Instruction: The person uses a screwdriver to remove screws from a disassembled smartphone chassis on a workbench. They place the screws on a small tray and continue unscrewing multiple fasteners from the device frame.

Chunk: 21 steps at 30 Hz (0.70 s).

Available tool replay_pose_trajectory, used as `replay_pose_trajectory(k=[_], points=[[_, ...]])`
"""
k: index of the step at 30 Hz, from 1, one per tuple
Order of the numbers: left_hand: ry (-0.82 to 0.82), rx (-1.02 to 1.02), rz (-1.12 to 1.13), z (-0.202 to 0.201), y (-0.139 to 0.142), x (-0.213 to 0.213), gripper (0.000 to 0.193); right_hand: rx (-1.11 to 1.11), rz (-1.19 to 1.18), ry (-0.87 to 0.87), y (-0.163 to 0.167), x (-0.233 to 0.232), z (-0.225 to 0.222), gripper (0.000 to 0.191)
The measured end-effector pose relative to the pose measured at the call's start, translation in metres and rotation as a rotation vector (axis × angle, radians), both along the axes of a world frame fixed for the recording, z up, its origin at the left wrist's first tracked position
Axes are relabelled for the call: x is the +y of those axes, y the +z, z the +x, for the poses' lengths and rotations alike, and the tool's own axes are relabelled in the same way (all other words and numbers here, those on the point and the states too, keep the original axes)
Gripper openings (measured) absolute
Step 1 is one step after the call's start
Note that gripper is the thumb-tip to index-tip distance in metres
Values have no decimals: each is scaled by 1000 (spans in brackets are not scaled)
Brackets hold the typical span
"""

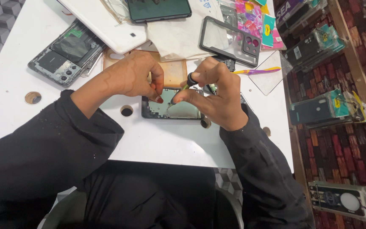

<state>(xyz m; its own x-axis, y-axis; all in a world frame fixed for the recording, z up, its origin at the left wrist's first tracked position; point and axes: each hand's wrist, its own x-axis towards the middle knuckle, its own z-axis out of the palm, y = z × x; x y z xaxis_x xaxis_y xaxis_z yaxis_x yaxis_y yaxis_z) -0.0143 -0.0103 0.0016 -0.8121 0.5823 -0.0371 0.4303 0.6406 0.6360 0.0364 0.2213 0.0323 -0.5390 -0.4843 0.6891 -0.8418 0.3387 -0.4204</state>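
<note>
You have: opened phones 2 — one under your hands point(178, 109), one far left point(66, 55) | screwdriver 1 point(182, 90) | tablet 1 point(106, 21) | clear case 1 point(229, 41) | counter holes 5, e.g. point(33, 98)

Up on the white tabletop point(13, 63), an opened phone point(66, 54) lies upper left with its dark insides showing, just beside a white tablet point(106, 23). A clear case with a black rim point(229, 40) rests on white paper point(176, 36). A purple and yellow pry tool point(257, 71) sits to the right. Packaged phone cases point(325, 108) lie on the patterned floor point(339, 144).
</note>
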Motion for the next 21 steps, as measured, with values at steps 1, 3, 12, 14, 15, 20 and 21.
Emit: replay_pose_trajectory(k=[1,3,12,14,15,20,21], points=[[-4,7,6,0,0,0,24,18,2,66,1,0,1,53],[-13,22,19,1,-1,1,24,47,7,207,4,1,4,39],[6,10,-4,2,1,2,24,1,-16,5,2,-4,2,60],[-2,13,7,2,0,3,24,5,4,100,3,-2,5,47],[-5,15,13,2,0,3,24,4,14,150,4,0,6,41],[4,29,-10,2,0,3,24,-72,0,98,0,-2,5,46],[-1,41,-8,2,1,3,24,-61,-3,76,-1,-3,3,51]])
